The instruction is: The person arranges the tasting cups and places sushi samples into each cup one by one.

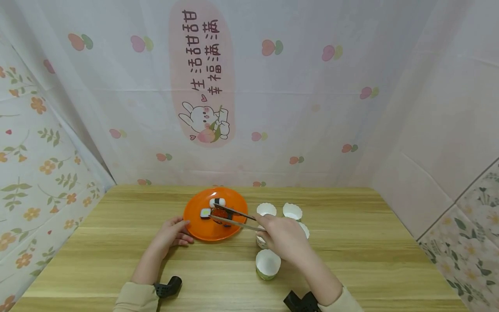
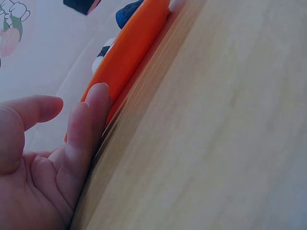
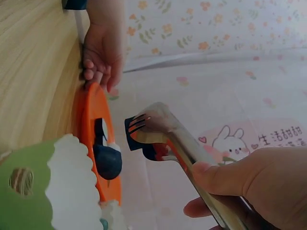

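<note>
My right hand (image 1: 286, 238) grips metal tongs (image 3: 184, 141) with a slotted, fork-like end. Between the tong tips, raised over the orange plate (image 1: 195, 229), is a toy sushi piece (image 1: 219, 215) with a dark wrap and orange-red top. A white sushi piece with a black band (image 1: 217, 202), a small roll with a pale face (image 1: 205, 213) and another dark piece lie on the plate. My left hand (image 1: 171, 234) is at the plate's left rim; its fingers (image 2: 79, 127) rest straight against the edge, the thumb side apart in the left wrist view.
Several paper cups with white scalloped rims stand right of the plate, partly behind my right hand; the nearest cup (image 1: 268, 264) is green outside. Below them is the wooden table (image 1: 351, 242). A printed curtain (image 1: 312, 108) hangs along its back edge.
</note>
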`<act>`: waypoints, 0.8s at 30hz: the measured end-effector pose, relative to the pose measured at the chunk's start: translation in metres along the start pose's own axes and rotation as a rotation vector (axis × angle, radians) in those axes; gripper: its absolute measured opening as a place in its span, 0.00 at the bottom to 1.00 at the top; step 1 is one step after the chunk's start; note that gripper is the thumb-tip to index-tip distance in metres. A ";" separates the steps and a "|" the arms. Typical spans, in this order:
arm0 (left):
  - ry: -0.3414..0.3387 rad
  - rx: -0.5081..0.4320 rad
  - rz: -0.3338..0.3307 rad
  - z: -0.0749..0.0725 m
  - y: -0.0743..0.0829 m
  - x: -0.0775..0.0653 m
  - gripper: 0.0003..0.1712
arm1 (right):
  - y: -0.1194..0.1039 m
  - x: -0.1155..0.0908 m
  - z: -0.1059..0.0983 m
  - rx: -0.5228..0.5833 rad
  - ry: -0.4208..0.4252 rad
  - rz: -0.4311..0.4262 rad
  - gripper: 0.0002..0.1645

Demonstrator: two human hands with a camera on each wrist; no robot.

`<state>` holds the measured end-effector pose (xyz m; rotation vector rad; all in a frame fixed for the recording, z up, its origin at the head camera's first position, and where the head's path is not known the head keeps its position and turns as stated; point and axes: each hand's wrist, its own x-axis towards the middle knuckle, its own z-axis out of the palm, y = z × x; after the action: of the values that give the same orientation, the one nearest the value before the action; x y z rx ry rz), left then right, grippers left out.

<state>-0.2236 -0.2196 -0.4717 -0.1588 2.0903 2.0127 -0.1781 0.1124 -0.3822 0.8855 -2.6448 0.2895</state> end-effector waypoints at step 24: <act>0.009 0.009 -0.003 -0.002 -0.003 0.003 0.29 | 0.037 -0.020 -0.022 0.016 0.013 0.066 0.25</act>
<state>-0.2257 -0.2211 -0.4755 -0.1697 2.1023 2.0046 -0.1802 0.1588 -0.3726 0.7991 -2.6675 0.3313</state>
